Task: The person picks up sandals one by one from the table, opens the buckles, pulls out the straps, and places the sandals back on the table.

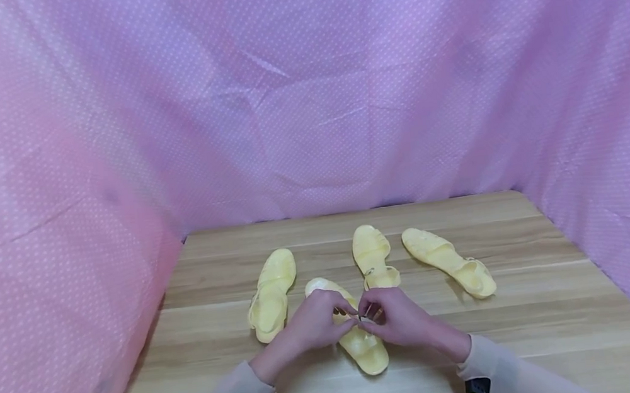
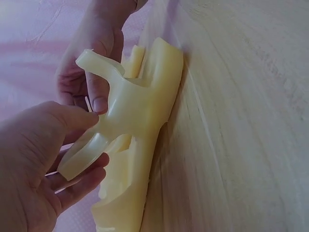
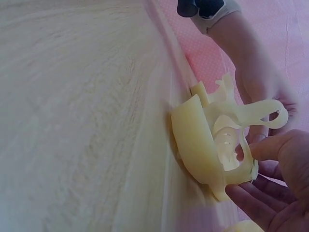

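Observation:
A pale yellow sandal (image 1: 370, 359) lies on the wooden table in front of the person, its toe slanting up to the left. Both hands meet over its ankle strap. The left hand (image 1: 318, 323) pinches the strap (image 2: 84, 157) between thumb and fingers, as the left wrist view shows up close. From the other side, the right hand (image 1: 397, 316) pinches the strap near the heel, thumb on top and fingers beneath. A looped strap end (image 3: 275, 113) stands out beside the left hand in the right wrist view. The fingers partly hide the sandal's middle.
Three more yellow sandals lie farther back on the table (image 1: 533, 327): one at the left (image 1: 272, 292), one behind the hands (image 1: 370, 248) and one at the right (image 1: 446, 260). Pink dotted cloth (image 1: 308, 127) hangs round the back and sides.

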